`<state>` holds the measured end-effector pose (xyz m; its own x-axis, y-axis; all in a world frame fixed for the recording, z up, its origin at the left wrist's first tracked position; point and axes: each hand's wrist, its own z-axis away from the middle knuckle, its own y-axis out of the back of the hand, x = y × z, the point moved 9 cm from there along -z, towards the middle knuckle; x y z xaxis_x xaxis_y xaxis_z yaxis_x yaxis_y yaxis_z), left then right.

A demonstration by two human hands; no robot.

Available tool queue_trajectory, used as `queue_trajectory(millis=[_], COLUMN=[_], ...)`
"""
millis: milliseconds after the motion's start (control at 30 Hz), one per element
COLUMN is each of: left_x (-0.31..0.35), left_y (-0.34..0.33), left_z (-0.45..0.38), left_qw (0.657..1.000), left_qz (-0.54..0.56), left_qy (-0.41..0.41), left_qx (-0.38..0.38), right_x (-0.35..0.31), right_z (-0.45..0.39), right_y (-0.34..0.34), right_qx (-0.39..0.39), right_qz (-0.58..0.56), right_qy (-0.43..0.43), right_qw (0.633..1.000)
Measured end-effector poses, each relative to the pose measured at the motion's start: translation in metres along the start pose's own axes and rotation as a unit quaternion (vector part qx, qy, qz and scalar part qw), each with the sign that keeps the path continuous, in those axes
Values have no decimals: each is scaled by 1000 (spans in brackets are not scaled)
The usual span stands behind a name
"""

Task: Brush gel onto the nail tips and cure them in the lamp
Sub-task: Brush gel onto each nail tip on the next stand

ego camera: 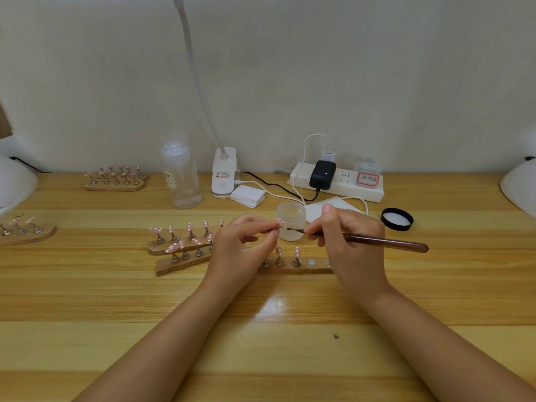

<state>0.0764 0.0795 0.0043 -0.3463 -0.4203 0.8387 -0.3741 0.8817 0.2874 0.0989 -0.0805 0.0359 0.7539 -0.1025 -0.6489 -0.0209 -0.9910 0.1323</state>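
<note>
My left hand [240, 245] pinches a small pink nail tip [280, 224] on its metal stand, held above the table in front of the open gel jar [291, 220]. My right hand [348, 239] grips a brown brush [385, 242], whose bristle end touches the held tip. Below the hands lies a wooden holder strip [298, 266] with pink tips on stands and bare magnet spots. Two more wooden strips [179, 250] with several pink tips lie to the left. White curing lamps sit at the left edge [14, 184] and the right edge [519, 190].
The jar's black lid [396, 219] lies to the right. A clear bottle [181, 175], a desk lamp base [223, 172], a stack of white pads [248, 195], a power strip [336, 181] with cables and further tip holders [116, 178] [23, 230] stand behind and to the left.
</note>
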Motion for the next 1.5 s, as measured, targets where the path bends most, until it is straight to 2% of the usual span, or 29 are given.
queue_trajectory(millis=[200,467,800,1033,1500], left_x=[2,0,0,-1,-2], left_y=[3,3,3,4,4], left_z=[0,0,-1,0,0], left_qw=[1000,1000,1000,1000,1000], left_qz=[7,14,13,15,8], left_qy=[-15,-6,-6,-2,-2], left_qx=[12,15,14,21,21], right_x=[-1,-12,-14,-14,-7], right_z=[1,1,4,3,5], right_y=[2,-8,-11,-5,-14], right_qx=[20,-13,-32,-9,-50], right_qz=[-18,37,45,33,37], right_qy=[-10,45,73,66,50], right_qw=[1000,998,996,997,997])
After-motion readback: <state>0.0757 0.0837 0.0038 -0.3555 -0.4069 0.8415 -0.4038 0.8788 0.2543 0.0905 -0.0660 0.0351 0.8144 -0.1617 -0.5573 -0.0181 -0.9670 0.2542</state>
